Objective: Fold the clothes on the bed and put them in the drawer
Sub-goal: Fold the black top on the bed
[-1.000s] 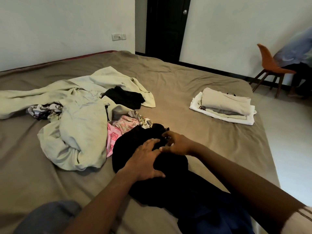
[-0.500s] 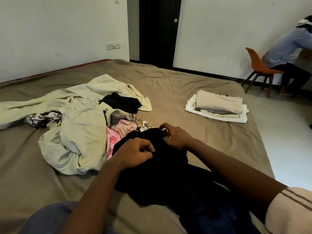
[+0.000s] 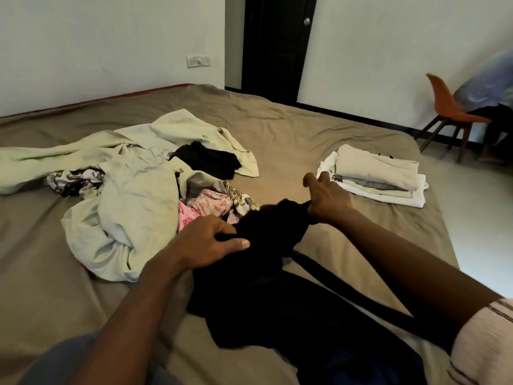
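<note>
A black garment point(image 3: 266, 276) lies bunched on the brown bed point(image 3: 291, 134) right in front of me. My left hand point(image 3: 205, 243) grips its left side, thumb across the cloth. My right hand point(image 3: 324, 198) pinches its top edge and lifts it to the right. To the left lies a loose heap: a pale green garment point(image 3: 133, 201), a pink patterned piece point(image 3: 205, 209), a small black item point(image 3: 208, 159) and a black-and-white printed cloth point(image 3: 75, 179). A neat stack of folded clothes point(image 3: 377, 173) rests at the right of the bed.
A dark door point(image 3: 277, 45) stands behind the bed. An orange chair point(image 3: 449, 112) is on the floor at the right, with a person point(image 3: 491, 101) sitting on it. The bed's right edge drops to a pale floor point(image 3: 483, 218). No drawer is in view.
My right hand has pulled the black garment's top edge up and to the right, away from my left hand. My left hand went from flat on the cloth to gripping it.
</note>
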Demonstrator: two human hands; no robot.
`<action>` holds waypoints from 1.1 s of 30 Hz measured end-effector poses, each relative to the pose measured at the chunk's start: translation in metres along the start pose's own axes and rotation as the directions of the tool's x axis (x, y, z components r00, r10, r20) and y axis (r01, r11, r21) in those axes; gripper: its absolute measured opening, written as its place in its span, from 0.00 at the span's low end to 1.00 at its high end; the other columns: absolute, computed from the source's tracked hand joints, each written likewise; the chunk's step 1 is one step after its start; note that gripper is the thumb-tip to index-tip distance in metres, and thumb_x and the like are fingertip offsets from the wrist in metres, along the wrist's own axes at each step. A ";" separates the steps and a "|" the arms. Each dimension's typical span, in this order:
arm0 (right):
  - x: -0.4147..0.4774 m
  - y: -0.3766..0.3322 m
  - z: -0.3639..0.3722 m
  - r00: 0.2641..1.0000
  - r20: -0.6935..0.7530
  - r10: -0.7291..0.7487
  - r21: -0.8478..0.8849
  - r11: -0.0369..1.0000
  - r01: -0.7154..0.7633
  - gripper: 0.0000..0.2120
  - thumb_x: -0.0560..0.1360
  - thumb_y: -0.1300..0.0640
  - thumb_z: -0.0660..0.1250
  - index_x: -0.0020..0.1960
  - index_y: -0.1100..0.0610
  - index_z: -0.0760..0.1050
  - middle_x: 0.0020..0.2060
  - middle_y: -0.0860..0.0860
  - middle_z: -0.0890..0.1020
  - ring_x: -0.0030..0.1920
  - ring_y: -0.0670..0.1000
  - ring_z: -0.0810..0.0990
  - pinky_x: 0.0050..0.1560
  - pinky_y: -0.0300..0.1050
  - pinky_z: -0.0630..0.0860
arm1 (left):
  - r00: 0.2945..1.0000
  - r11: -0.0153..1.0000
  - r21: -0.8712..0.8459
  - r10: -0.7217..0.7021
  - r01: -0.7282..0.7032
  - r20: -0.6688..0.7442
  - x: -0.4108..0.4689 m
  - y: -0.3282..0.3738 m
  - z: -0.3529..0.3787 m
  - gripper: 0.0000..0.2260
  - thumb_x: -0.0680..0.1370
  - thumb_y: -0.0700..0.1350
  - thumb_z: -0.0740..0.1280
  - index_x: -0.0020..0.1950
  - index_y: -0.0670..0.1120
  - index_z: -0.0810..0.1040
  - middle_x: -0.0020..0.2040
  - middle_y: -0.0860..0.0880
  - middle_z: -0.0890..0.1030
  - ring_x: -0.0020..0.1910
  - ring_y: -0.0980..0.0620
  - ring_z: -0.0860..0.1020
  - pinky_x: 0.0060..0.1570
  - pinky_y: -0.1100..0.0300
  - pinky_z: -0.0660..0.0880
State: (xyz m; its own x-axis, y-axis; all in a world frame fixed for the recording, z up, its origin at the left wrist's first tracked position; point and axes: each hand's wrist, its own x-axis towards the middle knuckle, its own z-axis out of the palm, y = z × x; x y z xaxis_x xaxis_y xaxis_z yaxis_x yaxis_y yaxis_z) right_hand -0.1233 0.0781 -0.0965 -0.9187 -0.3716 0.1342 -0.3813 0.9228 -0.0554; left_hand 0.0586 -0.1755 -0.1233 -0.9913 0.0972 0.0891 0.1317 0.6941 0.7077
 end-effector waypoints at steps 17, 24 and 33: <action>-0.008 0.024 -0.170 0.560 -0.380 -0.736 -0.402 0.677 0.617 0.12 0.74 0.55 0.55 0.39 0.55 0.76 0.37 0.51 0.78 0.40 0.57 0.80 0.30 0.49 0.75 | 0.957 0.107 0.989 0.260 0.103 -0.128 0.050 0.134 -0.204 0.11 0.84 0.55 0.56 0.60 0.53 0.72 0.59 0.52 0.79 0.62 0.48 0.77 0.51 0.52 0.73; -0.040 0.071 -0.338 0.485 -0.567 -0.666 -0.625 0.731 0.273 0.26 0.80 0.38 0.59 0.32 0.54 0.76 0.32 0.51 0.77 0.35 0.55 0.76 0.36 0.49 0.74 | 0.814 0.035 0.944 0.497 0.329 -0.302 0.071 0.293 -0.256 0.09 0.84 0.48 0.56 0.59 0.51 0.75 0.60 0.50 0.77 0.62 0.48 0.76 0.46 0.52 0.64; -0.138 0.122 -0.608 0.387 -0.919 -0.077 -0.197 0.940 -0.280 0.10 0.76 0.58 0.63 0.54 0.58 0.79 0.52 0.57 0.82 0.54 0.62 0.80 0.43 0.49 0.73 | 0.485 0.160 0.931 0.817 0.329 -0.312 0.037 0.536 -0.348 0.08 0.81 0.44 0.59 0.54 0.55 0.76 0.56 0.53 0.81 0.61 0.49 0.78 0.55 0.49 0.68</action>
State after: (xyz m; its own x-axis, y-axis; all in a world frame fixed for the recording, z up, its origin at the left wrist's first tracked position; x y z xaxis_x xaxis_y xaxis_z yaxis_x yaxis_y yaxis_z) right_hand 0.0201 0.3039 0.4803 -0.2314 -0.1213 0.9653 -0.0809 0.9912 0.1051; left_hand 0.0898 -0.0479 0.5032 -0.3753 0.3916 0.8401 -0.2991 0.8067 -0.5096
